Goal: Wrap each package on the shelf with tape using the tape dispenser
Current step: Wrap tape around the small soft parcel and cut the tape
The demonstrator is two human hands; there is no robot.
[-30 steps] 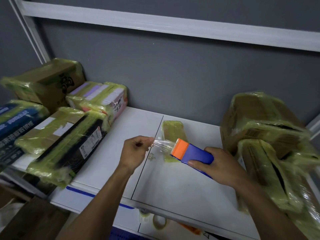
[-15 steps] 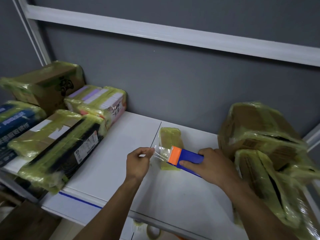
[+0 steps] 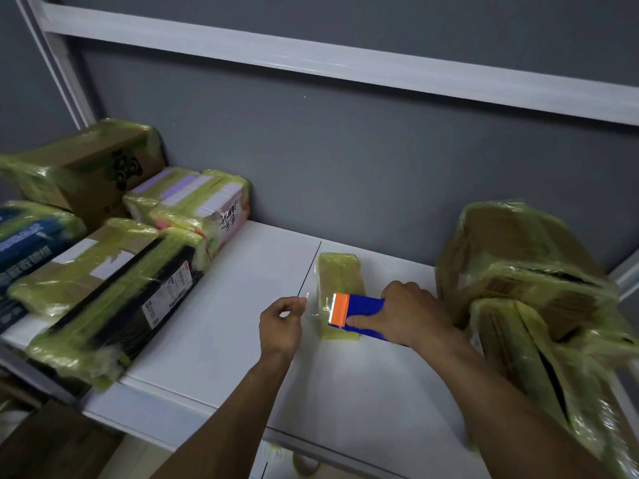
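Observation:
A small flat package point(image 3: 337, 274) wrapped in yellowish tape lies on the white shelf point(image 3: 242, 323) near its middle. My right hand point(image 3: 409, 312) grips the blue tape dispenser point(image 3: 363, 314) with its orange cutter end, holding it over the package's near half. My left hand point(image 3: 281, 323) pinches the loose end of the clear tape point(image 3: 311, 311), which stretches a short way from the dispenser to the left of the package.
Several tape-wrapped boxes point(image 3: 114, 278) are stacked along the left of the shelf. Two large wrapped cartons point(image 3: 529, 271) crowd the right side. A grey wall point(image 3: 345, 160) stands behind, and a white upper rail point(image 3: 311, 60) runs overhead.
Both hands have moved away from me toward the small package. The dispenser now sits over the package, and the pulled tape span looks shorter.

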